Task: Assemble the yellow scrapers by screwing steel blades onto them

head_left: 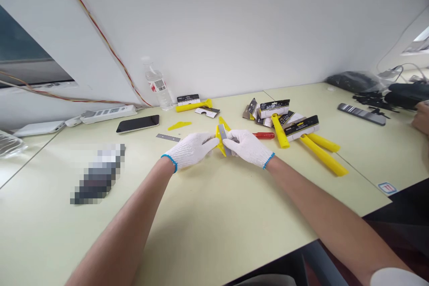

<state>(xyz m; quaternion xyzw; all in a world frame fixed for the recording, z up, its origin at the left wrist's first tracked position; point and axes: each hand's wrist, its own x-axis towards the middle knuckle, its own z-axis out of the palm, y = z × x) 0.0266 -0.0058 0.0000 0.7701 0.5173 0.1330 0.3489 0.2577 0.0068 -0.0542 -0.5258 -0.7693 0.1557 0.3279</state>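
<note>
Yellow scraper (221,142) is held just above the pale table (214,223), near its middle, between 2 white-gloved hands. It is pinched from the left by the fingers of the left hand (191,149) and gripped from the right by the closed fingers of the right hand (248,146); a grey blade (224,139) is seen at the scraper's head between the fingertips. To the near left, a blurred-out object (98,174) is laid on the table. Just behind the left hand, 1 loose blade (167,137) and a small yellow part (179,125) are found, with a black phone (138,124) beyond them. Beside the right hand a red-handled tool (264,135) is laid, and past it a pile of packaged scrapers (295,127) with long yellow handles. Against the wall, a power strip (107,114) and a water bottle (157,85) are placed. At the far right edge, another person's hand (422,118) is partly seen.
</note>
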